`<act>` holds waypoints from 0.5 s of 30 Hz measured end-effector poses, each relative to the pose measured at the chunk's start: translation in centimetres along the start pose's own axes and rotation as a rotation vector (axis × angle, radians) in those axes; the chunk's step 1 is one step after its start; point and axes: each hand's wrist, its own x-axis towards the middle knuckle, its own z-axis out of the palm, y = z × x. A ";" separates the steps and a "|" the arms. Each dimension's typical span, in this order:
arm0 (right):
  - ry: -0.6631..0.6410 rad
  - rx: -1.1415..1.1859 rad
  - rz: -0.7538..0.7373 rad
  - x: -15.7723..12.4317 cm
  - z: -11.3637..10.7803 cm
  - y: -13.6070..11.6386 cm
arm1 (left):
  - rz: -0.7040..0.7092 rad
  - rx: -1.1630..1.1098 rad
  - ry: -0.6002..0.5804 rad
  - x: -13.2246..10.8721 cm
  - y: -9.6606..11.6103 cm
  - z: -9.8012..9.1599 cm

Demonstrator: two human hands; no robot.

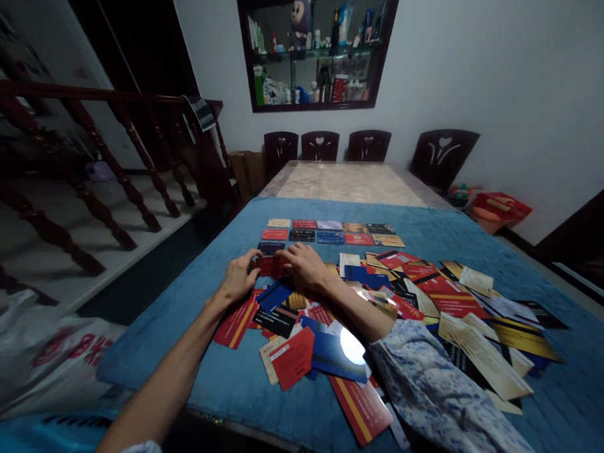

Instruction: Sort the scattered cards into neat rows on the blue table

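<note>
A red card point(270, 266) lies between my two hands, low over the blue tablecloth or flat on it; I cannot tell which. The fingers of my left hand point(238, 277) curl onto its left end. My right hand point(306, 268) bends over its right end, fingertips down, covering part of it. Just beyond is a dark blue card point(271, 248). Farther off, two neat rows of cards point(330, 236) lie side by side. Nearer me and under my right forearm spreads a loose heap of cards, among them a black card point(276, 321) and a blue card point(337, 352).
The heap continues right, with red cards point(453, 303) and cream cards point(488, 355) overlapping on the blue cloth point(186, 318). Past the cloth, a marble tabletop point(345, 181) meets dark chairs point(320, 145). White plastic bags point(51, 344) and a wooden railing point(100, 182) stand left.
</note>
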 end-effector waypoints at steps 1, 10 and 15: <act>-0.009 0.001 0.007 -0.1 0.0 0.0 | 0.002 0.004 -0.012 0.0 0.0 0.0; -0.093 0.006 0.044 -0.1 -0.2 -0.1 | 0.012 0.117 -0.068 -0.1 -0.1 0.5; -0.097 0.011 0.057 -0.1 -0.2 0.0 | 0.001 0.062 -0.069 0.1 -0.2 0.5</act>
